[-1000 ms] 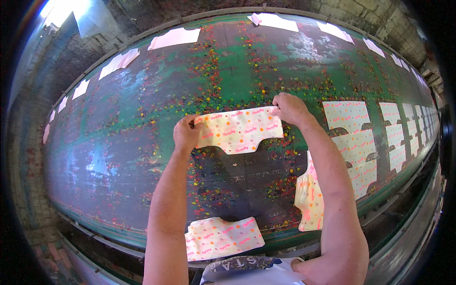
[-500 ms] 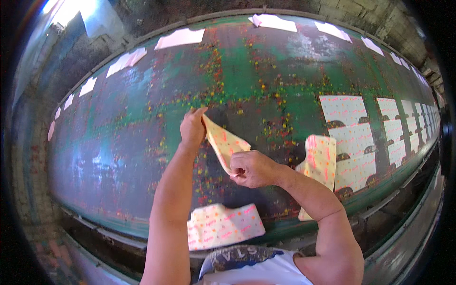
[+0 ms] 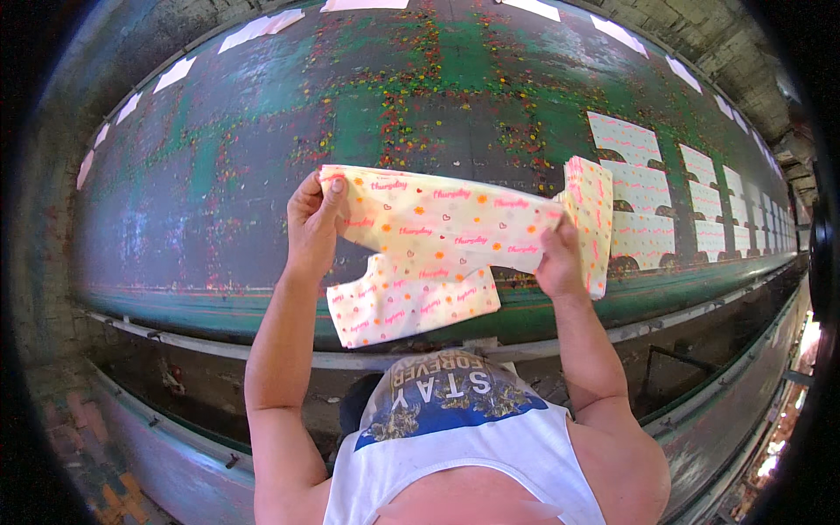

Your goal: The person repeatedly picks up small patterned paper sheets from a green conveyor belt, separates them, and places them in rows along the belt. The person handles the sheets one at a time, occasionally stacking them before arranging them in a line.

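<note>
Several stacked cut fabric pieces (image 3: 437,210), cream with pink lettering, orange flowers and small hearts, are stretched between my hands above the table. My left hand (image 3: 315,219) grips their left end, with the thumb on top. On the opposite end, my right hand (image 3: 560,258) is closed with its thumb over the fabric. Below them, a pile of similar printed pieces (image 3: 411,313) lies at the table's near edge, partly covered by what I hold. Beside my right hand lies another printed pile (image 3: 592,227).
The long green and dark table (image 3: 201,210) is speckled with coloured paint spots. White printed panels (image 3: 643,214) with curved cutouts lie in rows on the right. Plain white pieces (image 3: 262,31) line the far edge. A metal rail (image 3: 210,346) runs along the near side.
The fabric, folded and slanting between my hands before, is now spread out wide and facing up. My right hand has moved right and my left hand slightly left. The view has tilted nearer my body.
</note>
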A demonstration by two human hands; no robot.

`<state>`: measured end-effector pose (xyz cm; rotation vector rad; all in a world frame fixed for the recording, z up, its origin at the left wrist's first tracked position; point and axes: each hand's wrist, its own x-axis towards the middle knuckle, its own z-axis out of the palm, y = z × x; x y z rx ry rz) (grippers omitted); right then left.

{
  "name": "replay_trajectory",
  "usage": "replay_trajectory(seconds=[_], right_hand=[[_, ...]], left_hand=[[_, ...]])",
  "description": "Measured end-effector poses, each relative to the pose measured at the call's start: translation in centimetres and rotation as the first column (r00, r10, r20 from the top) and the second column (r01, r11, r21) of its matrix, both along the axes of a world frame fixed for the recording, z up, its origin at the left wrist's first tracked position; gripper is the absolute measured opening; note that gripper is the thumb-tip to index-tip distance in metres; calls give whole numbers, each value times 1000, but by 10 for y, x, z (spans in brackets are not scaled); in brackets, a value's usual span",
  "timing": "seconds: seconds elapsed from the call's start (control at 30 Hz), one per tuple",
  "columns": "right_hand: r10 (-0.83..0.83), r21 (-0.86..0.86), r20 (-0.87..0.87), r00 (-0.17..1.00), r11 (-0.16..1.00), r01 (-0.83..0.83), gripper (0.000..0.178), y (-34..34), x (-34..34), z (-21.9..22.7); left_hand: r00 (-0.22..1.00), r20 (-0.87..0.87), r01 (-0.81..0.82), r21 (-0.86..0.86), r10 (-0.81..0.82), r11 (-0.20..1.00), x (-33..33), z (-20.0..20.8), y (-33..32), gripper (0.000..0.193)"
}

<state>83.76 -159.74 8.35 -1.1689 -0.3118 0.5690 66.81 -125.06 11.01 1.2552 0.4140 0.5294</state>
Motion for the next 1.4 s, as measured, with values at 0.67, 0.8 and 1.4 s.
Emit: replay_trajectory(seconds=[0.67, 0.8, 1.4], right_hand=[[-69, -383, 147, 987, 916, 121, 25, -81, -162, -21], [-166, -252, 52, 985, 952, 173, 23, -119, -147, -27], [-217, -101, -661, 719, 974, 201, 48, -291, 21, -90]], left_hand=[[992, -17, 125, -6, -125, 992, -127, -56, -66, 10], [987, 21, 158, -10, -158, 987, -100, -40, -107, 14], [978, -190, 10, 468, 90, 884, 7, 46, -291, 15]])
